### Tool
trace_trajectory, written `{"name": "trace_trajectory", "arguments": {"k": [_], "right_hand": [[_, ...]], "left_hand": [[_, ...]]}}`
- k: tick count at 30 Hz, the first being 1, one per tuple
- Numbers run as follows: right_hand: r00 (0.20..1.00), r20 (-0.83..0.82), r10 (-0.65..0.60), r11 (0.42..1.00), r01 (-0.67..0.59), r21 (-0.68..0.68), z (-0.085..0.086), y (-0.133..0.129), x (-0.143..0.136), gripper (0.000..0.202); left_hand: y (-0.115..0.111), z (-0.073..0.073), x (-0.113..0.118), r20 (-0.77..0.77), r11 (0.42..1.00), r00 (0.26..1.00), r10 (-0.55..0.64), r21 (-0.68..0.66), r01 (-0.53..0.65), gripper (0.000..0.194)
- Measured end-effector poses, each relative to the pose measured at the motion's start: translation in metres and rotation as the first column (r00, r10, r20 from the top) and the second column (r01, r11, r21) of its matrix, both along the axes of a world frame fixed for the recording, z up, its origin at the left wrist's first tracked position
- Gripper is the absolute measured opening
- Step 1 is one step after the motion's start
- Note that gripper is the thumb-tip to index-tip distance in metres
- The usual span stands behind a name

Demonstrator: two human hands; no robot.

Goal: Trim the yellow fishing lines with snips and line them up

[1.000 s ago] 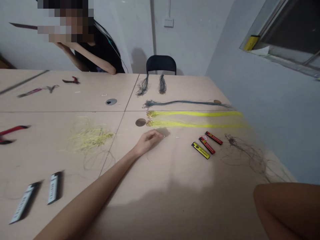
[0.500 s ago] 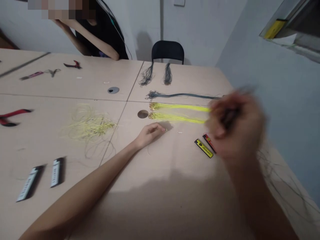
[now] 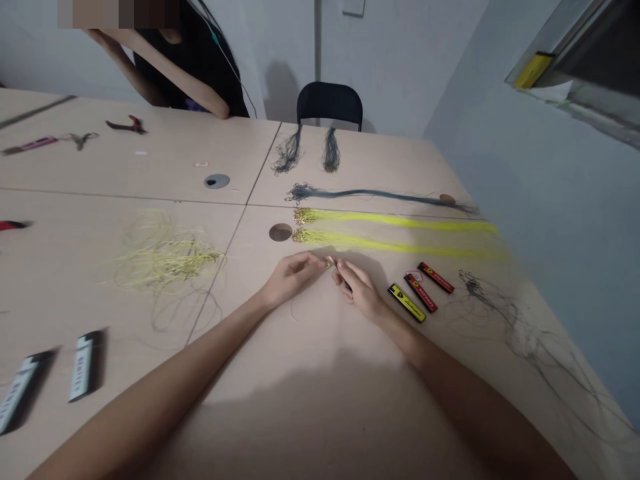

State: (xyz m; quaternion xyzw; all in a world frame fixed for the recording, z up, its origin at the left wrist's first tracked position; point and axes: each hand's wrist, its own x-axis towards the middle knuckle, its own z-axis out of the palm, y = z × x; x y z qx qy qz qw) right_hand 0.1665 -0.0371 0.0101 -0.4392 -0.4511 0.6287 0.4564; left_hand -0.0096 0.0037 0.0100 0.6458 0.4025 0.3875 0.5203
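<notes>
Near the middle of the table, my left hand (image 3: pixel 296 275) pinches a tiny gold-coloured hook (image 3: pixel 329 264) between thumb and fingertips. My right hand (image 3: pixel 359 288) meets it from the right, its fingers closed round a small dark object (image 3: pixel 347 285) that is mostly hidden; a short shiny tip shows by the hook. A thin line (image 3: pixel 293 310) curves on the table below my left hand. Just beyond both hands lie two bundles of yellow line with gold hooks, the nearer one (image 3: pixel 360 243) and the farther one (image 3: pixel 370 219).
Tangled yellow line (image 3: pixel 175 257) lies left. A yellow lighter-like case (image 3: pixel 407 303), red ones (image 3: pixel 436 278) and tangled dark line (image 3: pixel 505 313) lie right. Farther off are a dark-green bundle (image 3: pixel 370 194), pliers (image 3: pixel 127 125), a chair (image 3: pixel 330 103) and a seated person (image 3: pixel 187 73).
My right hand has come down and left from the raised right side to meet my left hand. The right ends of the bundles and another red case are now uncovered. The view has shifted slightly right.
</notes>
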Motion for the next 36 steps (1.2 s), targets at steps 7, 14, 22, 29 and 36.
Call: {"name": "trace_trajectory", "arguments": {"k": [7, 14, 22, 29, 36], "right_hand": [[0.978, -0.005, 0.211, 0.975, -0.211, -0.070, 0.003, 0.006, 0.009, 0.052], [0.971, 0.019, 0.237, 0.969, -0.236, -0.073, 0.001, 0.008, 0.012, 0.052], [0.975, 0.049, 0.215, 0.975, -0.211, -0.071, 0.000, 0.006, 0.011, 0.052], [0.986, 0.024, 0.167, 0.985, -0.165, -0.052, 0.002, 0.005, 0.010, 0.050], [0.993, -0.078, 0.092, 0.991, -0.099, -0.092, 0.007, 0.006, 0.008, 0.045]], "left_hand": [[0.000, -0.004, -0.002, 0.065, 0.998, 0.998, -0.026, -0.058, 0.029, 0.025], [0.000, -0.001, -0.004, 0.031, 0.998, 0.998, -0.062, -0.010, 0.062, 0.016], [0.000, 0.001, -0.003, 0.013, 0.998, 0.997, -0.070, -0.003, 0.070, 0.018], [-0.001, 0.001, -0.004, 0.040, 0.996, 0.996, -0.081, -0.021, 0.082, 0.021], [-0.001, 0.000, -0.005, 0.044, 0.997, 0.996, -0.078, -0.002, 0.078, 0.026]]}}
